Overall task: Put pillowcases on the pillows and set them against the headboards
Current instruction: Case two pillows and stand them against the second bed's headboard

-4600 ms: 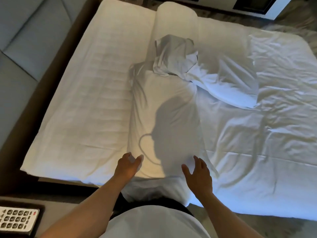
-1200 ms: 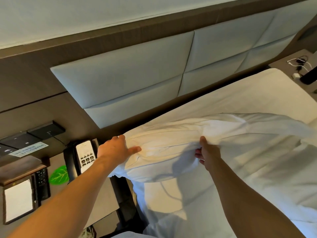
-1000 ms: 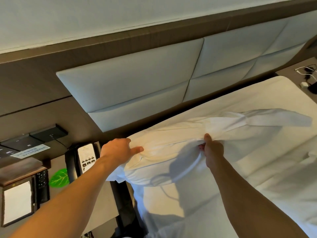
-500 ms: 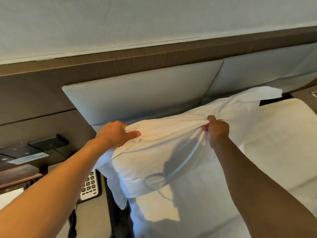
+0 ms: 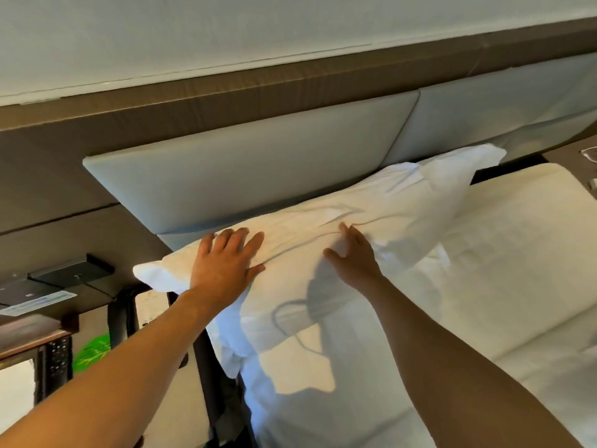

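Observation:
A white pillow in its pillowcase leans along the bottom of the grey padded headboard, its loose case end sticking out at the upper right. My left hand lies flat on the pillow's left part, fingers spread. My right hand rests on the pillow's middle with fingers apart, pressing the cloth. Neither hand grips anything. The pillow sits at the head of the white bed.
A bedside table at the left carries a phone, a remote and a green leaf-shaped card. A dark control panel is on the wall above it. Another side table with cables is at far right.
Both hands held the pillow bunched up in the air before. The pillow has come down against the headboard, both hands have let go and now lie flat on it.

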